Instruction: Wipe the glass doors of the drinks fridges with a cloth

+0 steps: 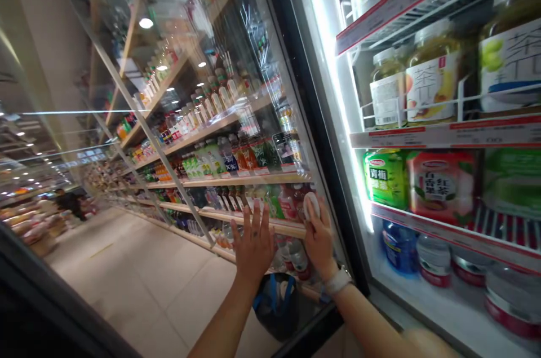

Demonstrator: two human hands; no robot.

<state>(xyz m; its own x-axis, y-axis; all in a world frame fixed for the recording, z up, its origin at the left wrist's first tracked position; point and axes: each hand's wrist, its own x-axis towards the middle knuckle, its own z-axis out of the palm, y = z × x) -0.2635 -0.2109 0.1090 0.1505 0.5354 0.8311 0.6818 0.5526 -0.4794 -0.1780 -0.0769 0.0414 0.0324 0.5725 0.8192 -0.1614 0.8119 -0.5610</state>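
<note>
At the glass door [331, 183], we are spreading our left hand [253, 245], fingers wide, grasping nothing; our right hand [320, 237] is curling its fingers round one white pad [311, 205], against the glass; rightward, jars [433, 79] are lining fridge shelves [422, 137].

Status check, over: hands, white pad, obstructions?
Left hand spread against glass door. Right hand gripping white pad at the glass. Dark container beyond the glass, not between hands and door.

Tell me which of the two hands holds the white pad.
The right hand, with a pale band at its wrist: its fingers grip the white pad, while the left hand shows nothing between its spread fingers.
</note>
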